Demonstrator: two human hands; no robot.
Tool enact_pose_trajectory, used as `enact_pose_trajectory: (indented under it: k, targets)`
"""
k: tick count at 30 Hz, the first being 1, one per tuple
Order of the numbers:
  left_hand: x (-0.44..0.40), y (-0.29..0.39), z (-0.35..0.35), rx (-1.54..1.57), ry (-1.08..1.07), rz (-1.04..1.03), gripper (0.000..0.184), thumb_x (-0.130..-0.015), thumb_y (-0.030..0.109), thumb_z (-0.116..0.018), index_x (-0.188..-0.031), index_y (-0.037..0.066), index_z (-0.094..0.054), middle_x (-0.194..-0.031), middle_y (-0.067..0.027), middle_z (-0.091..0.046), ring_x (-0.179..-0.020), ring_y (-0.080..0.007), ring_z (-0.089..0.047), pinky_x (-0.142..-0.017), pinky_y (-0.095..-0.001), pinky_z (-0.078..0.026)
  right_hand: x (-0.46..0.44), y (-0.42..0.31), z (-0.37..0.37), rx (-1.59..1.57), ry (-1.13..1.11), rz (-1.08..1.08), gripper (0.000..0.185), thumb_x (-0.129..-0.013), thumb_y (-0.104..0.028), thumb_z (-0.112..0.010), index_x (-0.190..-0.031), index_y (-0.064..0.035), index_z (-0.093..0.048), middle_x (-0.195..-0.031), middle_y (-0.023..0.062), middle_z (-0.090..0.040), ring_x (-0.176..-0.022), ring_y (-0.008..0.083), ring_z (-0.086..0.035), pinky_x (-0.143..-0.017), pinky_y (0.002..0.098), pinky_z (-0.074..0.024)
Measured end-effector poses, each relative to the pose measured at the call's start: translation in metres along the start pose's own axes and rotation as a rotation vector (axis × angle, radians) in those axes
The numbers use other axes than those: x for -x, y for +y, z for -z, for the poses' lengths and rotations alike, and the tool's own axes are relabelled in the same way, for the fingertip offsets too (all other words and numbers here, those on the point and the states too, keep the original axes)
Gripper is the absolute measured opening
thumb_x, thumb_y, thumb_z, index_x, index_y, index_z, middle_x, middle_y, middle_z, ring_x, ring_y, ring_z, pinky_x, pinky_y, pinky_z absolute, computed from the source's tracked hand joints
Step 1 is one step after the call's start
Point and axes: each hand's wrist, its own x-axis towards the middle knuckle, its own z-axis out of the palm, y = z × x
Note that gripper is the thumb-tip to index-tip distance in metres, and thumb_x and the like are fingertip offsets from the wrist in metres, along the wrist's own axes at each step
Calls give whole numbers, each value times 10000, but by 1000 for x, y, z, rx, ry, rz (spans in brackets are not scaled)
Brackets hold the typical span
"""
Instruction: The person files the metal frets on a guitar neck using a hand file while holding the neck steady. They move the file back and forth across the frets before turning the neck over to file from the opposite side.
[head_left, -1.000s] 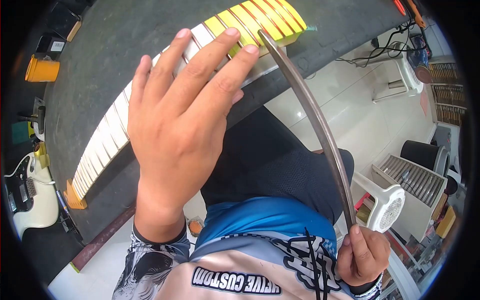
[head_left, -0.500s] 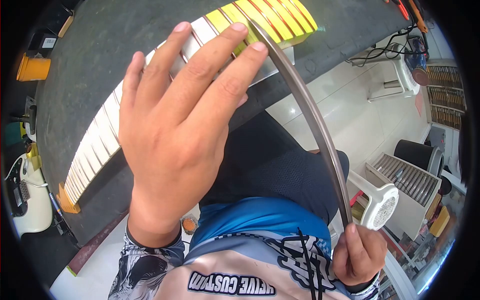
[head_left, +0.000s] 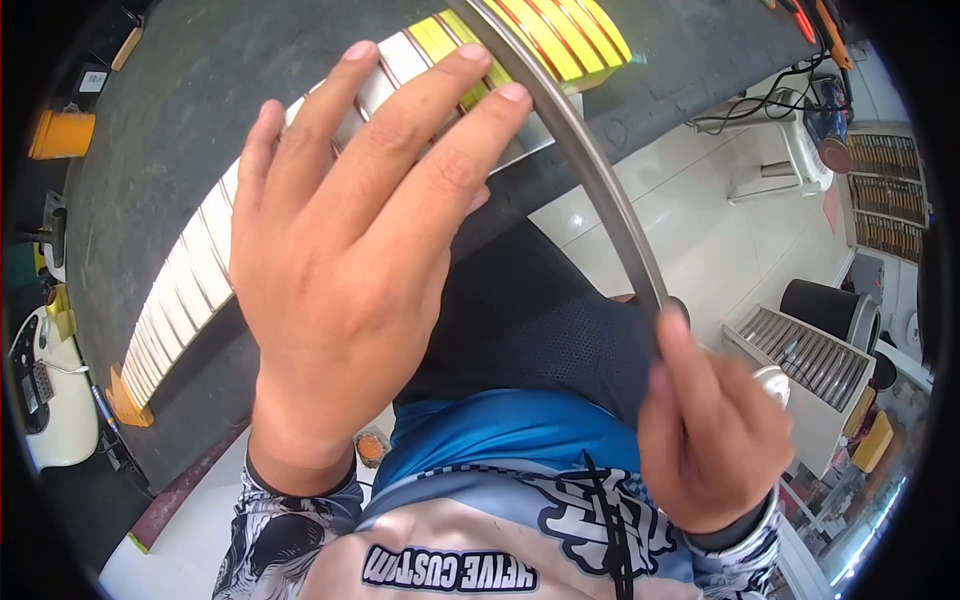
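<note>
A guitar neck [head_left: 190, 268] lies across the bench, its fretboard covered in white tape along most of its length and yellow tape toward the right end. Metal frets show as lines between the tape strips. My left hand [head_left: 345, 240] rests on the neck with fingers spread, fingertips near where white meets yellow. The thumb is mostly hidden below the index finger. In my right hand [head_left: 715, 430], closed around its near end, is a long narrow metal file [head_left: 600, 170]. The file runs up across the yellow-taped frets, beside my left index fingertip, and its far end leaves the view.
The neck lies on a dark bench mat [head_left: 200, 90]. A cream guitar body [head_left: 65, 400] and an orange container [head_left: 62, 134] are at the left. To the right are a white stool [head_left: 790, 165], cables [head_left: 770, 105] and a rack of metal tools [head_left: 800, 345].
My right hand has pushed the file forward and up-left, so more of it lies over the yellow-taped frets. My left hand stays nearly in place on the neck.
</note>
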Motion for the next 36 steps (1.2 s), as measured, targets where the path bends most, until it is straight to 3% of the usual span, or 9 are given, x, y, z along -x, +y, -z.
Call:
enact_pose_trajectory:
  k: [2, 3, 6, 10, 12, 18, 23, 26, 36]
  targets:
    - [1, -1, -2, -5, 7, -6, 384, -852, 92, -689, -1232, 146, -705, -1272, -47, -688, -1233, -333, -589, -1062, -461, -419, 39, -4, 10, 18, -17, -14, 561, -710, 62, -687, -1263, -28, -674, -757, 119, -595, -538, 210, -543, -497, 308, -453]
    - [1, -1, -2, -3, 9, -8, 384, -851, 89, -690, -1231, 142, -705, -1271, -49, -688, -1234, -332, -589, -1062, -458, -420, 55, -8, 16, 38, -48, -18, 518, -740, 94, -668, -1250, 10, -662, -818, 178, -682, -603, 247, -628, -560, 307, -496]
    - [-1, 0, -1, 9, 3, -10, 384, -847, 83, -690, -1228, 131, -704, -1271, -56, -688, -1236, -334, -589, -1059, -448, -427, 83, -9, 24, -26, -112, -64, 515, -722, 95, -665, -1233, 26, -659, -814, 161, -679, -608, 248, -624, -568, 321, -496]
    - [-2, 3, 0, 33, 7, -3, 390, -845, 74, -692, -1232, 121, -700, -1267, -63, -688, -1232, -339, -590, -1043, -438, -435, 39, -9, 8, 14, 11, -15, 555, -711, 51, -694, -1261, -26, -674, -733, 101, -589, -526, 203, -535, -486, 311, -446]
    - [-2, 2, 1, 30, 8, -3, 396, -846, 71, -692, -1238, 125, -697, -1268, -58, -686, -1231, -341, -591, -1038, -442, -434, -5, -9, -2, 3, 27, 1, 517, -793, 84, -690, -1296, -32, -657, -686, 98, -596, -523, 185, -555, -486, 288, -430]
    - [-1, 2, 5, 16, -16, 15, 407, -857, 79, -688, -1258, 150, -690, -1290, -38, -678, -1243, -338, -588, -1049, -482, -417, -45, -7, 1, -146, 84, 19, 403, -821, 102, -654, -1202, -18, -711, -626, 95, -563, -487, 163, -506, -489, 277, -401]
    - [1, 0, 2, -8, -5, 4, 401, -865, 105, -688, -1261, 165, -692, -1298, -34, -677, -1270, -330, -578, -1072, -498, -400, 29, 3, 27, -51, 59, -40, 532, -713, 98, -675, -1233, -14, -686, -707, 116, -640, -541, 206, -592, -507, 286, -460]
    - [1, -1, 2, -5, -5, 3, 397, -867, 109, -688, -1259, 167, -693, -1300, -35, -677, -1276, -328, -575, -1075, -498, -398, 64, 3, 35, -63, -40, -71, 521, -741, 136, -632, -1243, 3, -661, -761, 158, -669, -589, 243, -630, -568, 302, -494]
    - [1, 1, 1, -18, -3, 3, 396, -875, 103, -676, -1265, 174, -689, -1315, -30, -669, -1283, -322, -569, -1083, -509, -392, 91, -5, 31, -27, -55, -67, 534, -725, 92, -637, -1248, -12, -657, -772, 135, -673, -595, 227, -623, -554, 319, -496]
